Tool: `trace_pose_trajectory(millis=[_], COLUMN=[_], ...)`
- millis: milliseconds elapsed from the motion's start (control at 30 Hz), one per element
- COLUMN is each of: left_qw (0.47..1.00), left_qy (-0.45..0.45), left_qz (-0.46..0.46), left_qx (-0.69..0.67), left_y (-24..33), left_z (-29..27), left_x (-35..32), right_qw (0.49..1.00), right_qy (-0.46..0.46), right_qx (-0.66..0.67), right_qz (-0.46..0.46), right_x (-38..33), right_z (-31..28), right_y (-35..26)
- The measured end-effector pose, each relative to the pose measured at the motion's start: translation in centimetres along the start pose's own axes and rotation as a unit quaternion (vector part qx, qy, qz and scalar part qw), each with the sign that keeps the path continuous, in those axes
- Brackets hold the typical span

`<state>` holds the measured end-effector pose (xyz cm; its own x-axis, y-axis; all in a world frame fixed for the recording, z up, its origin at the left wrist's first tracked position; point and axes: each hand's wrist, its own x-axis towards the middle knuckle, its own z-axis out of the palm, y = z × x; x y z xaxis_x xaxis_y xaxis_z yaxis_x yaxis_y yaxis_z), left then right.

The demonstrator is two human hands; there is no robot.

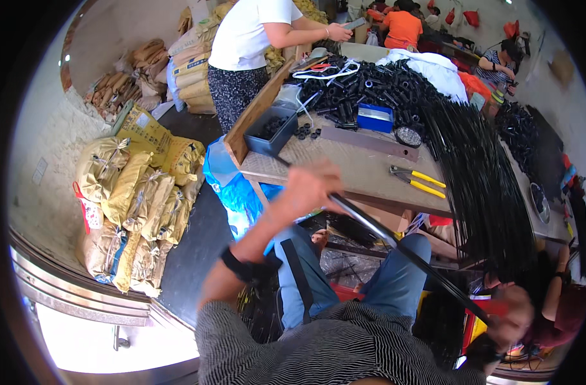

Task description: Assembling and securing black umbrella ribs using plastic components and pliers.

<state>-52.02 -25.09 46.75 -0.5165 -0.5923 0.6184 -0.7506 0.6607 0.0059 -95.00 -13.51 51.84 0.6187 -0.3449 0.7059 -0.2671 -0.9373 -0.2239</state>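
Your left hand is closing around the upper part of a long black rod, though motion blur is hiding the exact finger placement. Your right hand is gripping near the other end, down at the lower right, with a blurry red patch showing right beside it. So the rod is slanting across in front of you, passing over your jeans, with its upper end reaching toward the bench edge.

Just past your left hand, the workbench is holding a gray bin at its near left corner, and some black rings are sitting next to it. A flat metal bar is lying behind some yellow-handled pliers, with a blue box and a round dish of small bits sitting close by. Behind those, loose black tubes are piling up, and a big bunch of thin black rods is hanging over the right side.

Further out, a blue plastic bag is slumping below the bench corner, tan sacks are stacking up at left, and someone in a white top is holding a phone.
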Motion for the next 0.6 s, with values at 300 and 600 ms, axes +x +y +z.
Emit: trace_pose_trajectory(millis=[300, 600], left_qw=[0.864, 0.847], left_qy=[-0.422, -0.451], left_qz=[0.241, 0.281], left_qx=[0.134, 0.023], left_y=[-0.4, 5.9], left_z=[4.4, 7.5], left_x=[3.7, 2.2], right_qw=[0.808, 0.704], right_qy=[-0.393, -0.381], right_qx=[0.36, 0.501], right_qz=[0.251, 0.328], right_x=[-13.2, -6.9], right_z=[36.7, 34.0], right_y=[13.5, 9.7])
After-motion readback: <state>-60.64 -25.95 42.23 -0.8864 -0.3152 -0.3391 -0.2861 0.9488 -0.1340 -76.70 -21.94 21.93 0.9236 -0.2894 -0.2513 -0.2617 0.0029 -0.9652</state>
